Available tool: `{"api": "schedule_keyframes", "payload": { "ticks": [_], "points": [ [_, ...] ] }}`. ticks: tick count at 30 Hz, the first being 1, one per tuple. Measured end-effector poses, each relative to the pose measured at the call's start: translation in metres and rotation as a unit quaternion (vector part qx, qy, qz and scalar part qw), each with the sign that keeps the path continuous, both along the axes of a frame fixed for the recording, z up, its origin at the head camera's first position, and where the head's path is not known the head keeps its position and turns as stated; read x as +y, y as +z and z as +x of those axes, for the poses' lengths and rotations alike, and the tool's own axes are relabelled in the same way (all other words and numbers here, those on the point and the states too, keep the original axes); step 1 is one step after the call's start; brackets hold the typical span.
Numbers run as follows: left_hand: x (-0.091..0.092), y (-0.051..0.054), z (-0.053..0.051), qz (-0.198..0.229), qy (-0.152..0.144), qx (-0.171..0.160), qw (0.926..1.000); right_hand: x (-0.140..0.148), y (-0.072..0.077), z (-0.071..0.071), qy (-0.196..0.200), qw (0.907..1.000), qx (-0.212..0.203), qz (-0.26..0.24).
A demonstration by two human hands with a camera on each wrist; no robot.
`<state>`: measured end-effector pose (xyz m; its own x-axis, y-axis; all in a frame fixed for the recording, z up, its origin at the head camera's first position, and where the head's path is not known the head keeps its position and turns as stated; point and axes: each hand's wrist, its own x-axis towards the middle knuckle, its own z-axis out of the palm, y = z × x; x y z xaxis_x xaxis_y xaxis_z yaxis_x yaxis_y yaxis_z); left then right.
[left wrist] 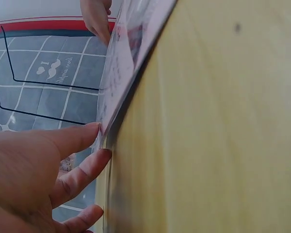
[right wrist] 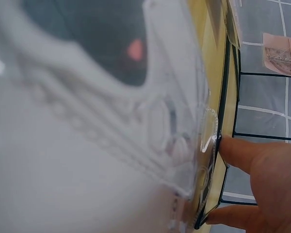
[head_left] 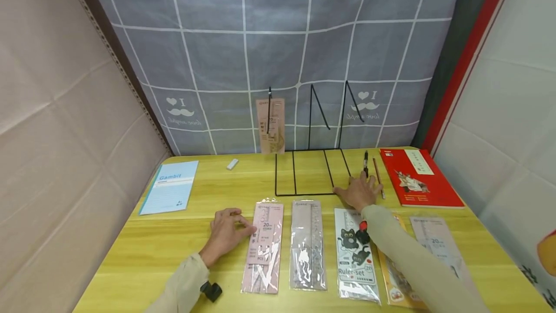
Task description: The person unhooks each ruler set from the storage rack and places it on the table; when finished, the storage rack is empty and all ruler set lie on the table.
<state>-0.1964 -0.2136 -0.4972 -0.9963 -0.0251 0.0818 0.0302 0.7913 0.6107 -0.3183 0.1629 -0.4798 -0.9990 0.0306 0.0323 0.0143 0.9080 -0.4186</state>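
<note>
My left hand (head_left: 228, 231) rests at the left edge of a pink packaged ruler set (head_left: 268, 226). In the left wrist view its thumb (left wrist: 82, 138) touches the package's edge, and the other fingers lie relaxed on the table beside it. My right hand (head_left: 358, 192) is spread over the front right corner of a black wire display rack (head_left: 304, 194), its fingertips touching the base wire. Another pink ruler set (head_left: 278, 141) hangs from the rack's left hook; the other two hooks hold nothing. Below the right hand lies a white cat-print ruler set (head_left: 355, 250).
A grey-pink ruler set (head_left: 307, 245), an orange package (head_left: 395, 279) and another pale package (head_left: 434, 240) lie along the front. A black pen (head_left: 366, 161), a pencil (head_left: 376, 170) and a red book (head_left: 417, 177) are at right. A blue notebook (head_left: 169, 187) and an eraser (head_left: 232, 164) lie at left.
</note>
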Motion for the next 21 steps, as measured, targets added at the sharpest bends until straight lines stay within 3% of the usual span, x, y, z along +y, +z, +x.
{"api": "schedule_keyframes", "payload": {
  "ticks": [6,10,15,21],
  "points": [
    [-0.001,0.005,-0.004,-0.015,-0.003,0.003,0.9999,0.000,0.001,-0.001,0.000,1.0000,-0.005,-0.003],
    [-0.002,0.020,-0.020,-0.016,-0.010,0.013,0.9997,0.000,0.000,-0.001,0.004,0.9999,-0.006,-0.009],
    [-0.003,0.051,-0.060,0.035,-0.035,0.029,0.9983,0.001,0.000,-0.002,0.002,0.9999,-0.002,-0.012],
    [-0.008,0.086,-0.119,0.090,-0.036,0.091,0.9911,0.000,-0.001,-0.004,-0.002,0.9999,-0.006,-0.010]
  ]
}}
